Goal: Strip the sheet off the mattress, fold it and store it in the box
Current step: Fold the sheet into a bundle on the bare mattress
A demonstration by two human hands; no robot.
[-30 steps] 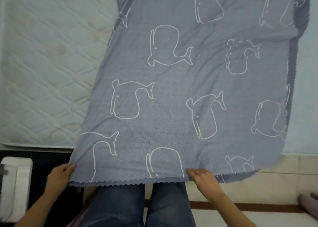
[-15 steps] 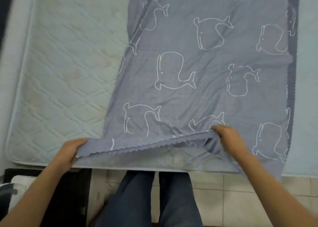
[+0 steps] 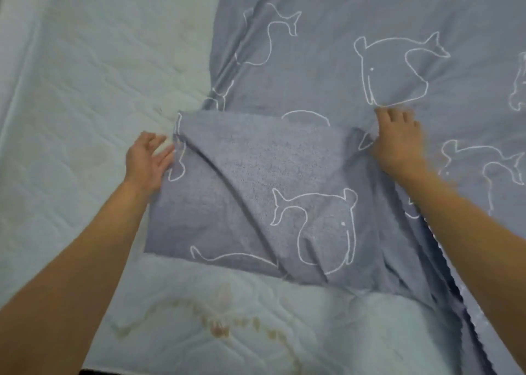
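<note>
At 6 o'clock, nearest the person, lies a bare strip of the one pale quilted mattress, marked with brownish stains. Two bare forearms reach over it, one from 7 o'clock and one from 4 o'clock. Beyond the strip is the one blue-grey sheet, printed with white whale outlines. It lies on the right part of the mattress, with its long axis running away from the person, from about 5 o'clock toward 12 o'clock. Its near end is doubled back on itself as a single flap. The flap's fold line runs across from 9 to 3 o'clock and its loose edge points to 12 o'clock. The flap shows one complete whale and parts of two more, and creases cross it diagonally. The left hand, at 9 o'clock, has its fingers straight and spread, with the tips at the flap's left corner. The right hand, at about 2 o'clock, sits on the flap's right corner with its fingers bent down onto the cloth. It is blurred, so whether it pinches the fabric cannot be told. Farther off, bare mattress fills 10 to 11 o'clock, and the flat sheet fills 12 to 2 o'clock.
</note>
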